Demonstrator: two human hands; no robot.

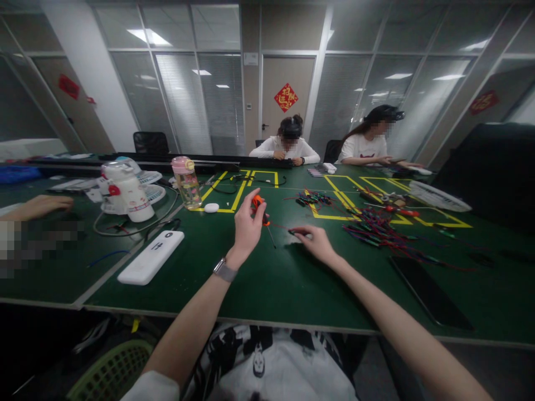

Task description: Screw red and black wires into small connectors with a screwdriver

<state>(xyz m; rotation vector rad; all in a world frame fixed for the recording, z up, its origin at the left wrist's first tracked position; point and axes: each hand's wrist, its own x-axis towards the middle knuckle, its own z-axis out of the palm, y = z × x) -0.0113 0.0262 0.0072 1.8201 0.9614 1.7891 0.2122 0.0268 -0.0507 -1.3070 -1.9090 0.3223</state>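
Note:
My left hand (248, 225) is closed around an orange-and-black screwdriver (266, 219), held above the green table. Its thin shaft slants down toward the tabletop. My right hand (316, 243) pinches a small dark connector (292, 231) low over the table, to the right of the screwdriver tip. A thin red wire runs from the connector toward the left hand; where it ends is hard to make out. To the right of my right hand lies a tangled pile of red and dark wires (378, 228) with green connectors. Behind it sits a smaller bunch of wires (314, 199).
A white power bank (151, 258), a white bottle (127, 192) and a pink-lidded bottle (186, 182) stand or lie left. A black phone (430, 291) is at right. Yellow tape (334, 216) marks the table. Two people sit opposite; another person's hand (48, 206) rests far left.

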